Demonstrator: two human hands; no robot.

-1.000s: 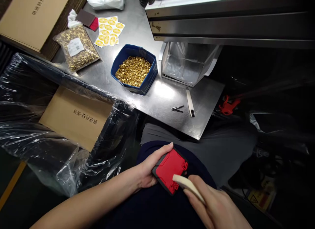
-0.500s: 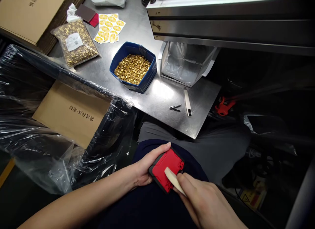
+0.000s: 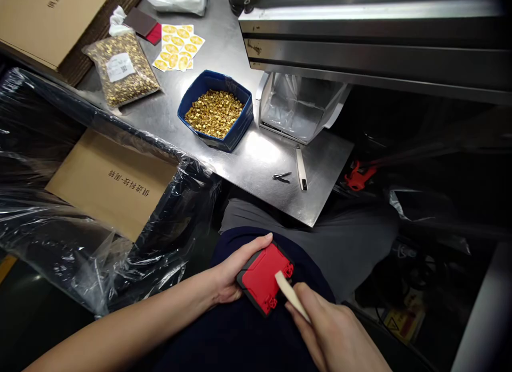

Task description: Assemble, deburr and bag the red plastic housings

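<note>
My left hand [image 3: 234, 270] is closed around the left side of a red and black plastic part [image 3: 262, 276], its thumb along the top edge. The part's flat red face points up, with small hinge-like details on its right edge. In my right hand [image 3: 336, 329] a cream-coloured flat strip [image 3: 294, 298] is pinched between thumb and fingers. The strip's tip is close to the right edge of the red face; whether it touches cannot be made out. Both hands are above my lap.
On the metal table [image 3: 256, 166] stand a blue bin [image 3: 240, 129] of small brass pieces and a clear-lined tray [image 3: 296, 113]. A utility knife [image 3: 301, 169], nippers [image 3: 282, 176], a bag of brass pieces [image 3: 136, 81] and stickers [image 3: 178, 46] lie there. A plastic-lined box [image 3: 116, 182] is left.
The cream strip has slid rightward across the red face to near its right edge, with my right hand. My left hand keeps its grip on the red and black part.
</note>
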